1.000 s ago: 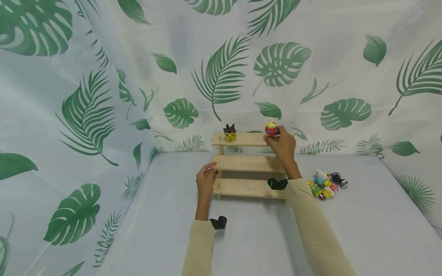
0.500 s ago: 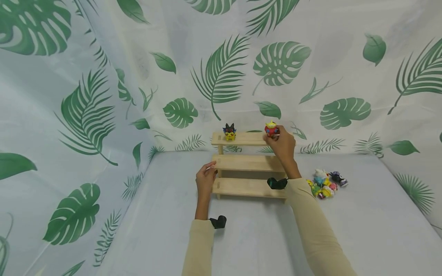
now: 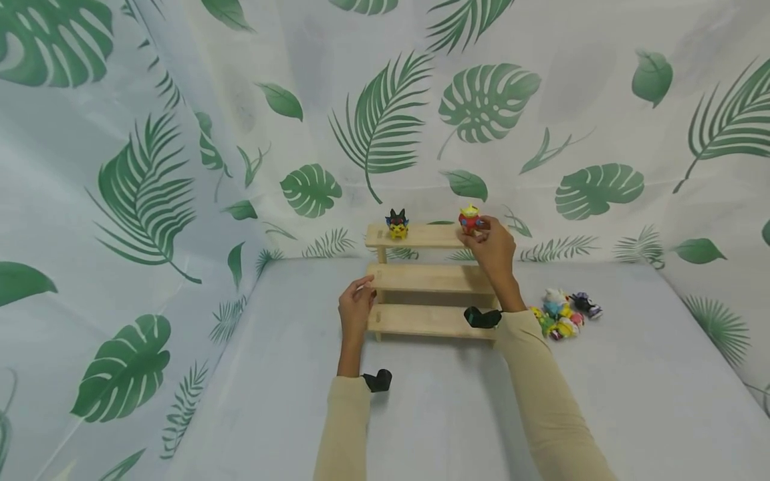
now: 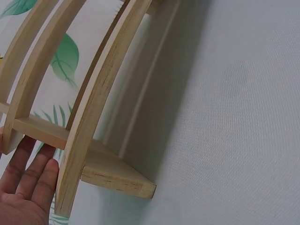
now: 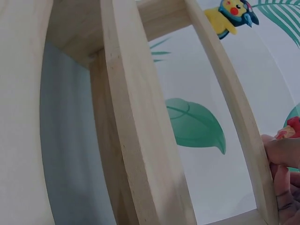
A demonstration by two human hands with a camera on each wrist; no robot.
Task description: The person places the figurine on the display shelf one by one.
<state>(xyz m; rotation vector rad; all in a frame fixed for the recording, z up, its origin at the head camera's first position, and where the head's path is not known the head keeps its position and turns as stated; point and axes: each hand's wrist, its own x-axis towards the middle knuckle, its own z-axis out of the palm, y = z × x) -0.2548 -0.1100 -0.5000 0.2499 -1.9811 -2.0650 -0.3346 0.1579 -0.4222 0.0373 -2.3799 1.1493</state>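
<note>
A red figurine with a yellow top [image 3: 469, 219] is at the right part of the top tier [image 3: 424, 235], upright, pinched between the thumb and fingers of the right hand [image 3: 494, 248]. The fingers hide its base, so whether it bears on the board cannot be told. Left of this grip, on the same tier and well apart from it, stands a Pikachu figurine in a dark hood [image 3: 398, 226]. Below and nearer the person are the middle tier [image 3: 430, 278] and bottom tier [image 3: 421, 321] of the wooden stand.

Low to the left of the grip, the left hand [image 3: 356, 304] touches the stand's left end beside the middle tier; its fingers reach up to a crosspiece [image 4: 41, 131], but whether they close on it cannot be told. To the grip's lower right, past the right forearm, a pile of colourful figurines [image 3: 561, 317] lies on the white tabletop [image 3: 439, 421], a black-and-white one [image 3: 585, 304] at its far right. Beneath each hand, a black wrist mount [image 3: 482, 317] juts inward from a beige sleeve [image 3: 553, 394]. Behind the grip hangs a leaf-print backdrop [image 3: 523, 40].
</note>
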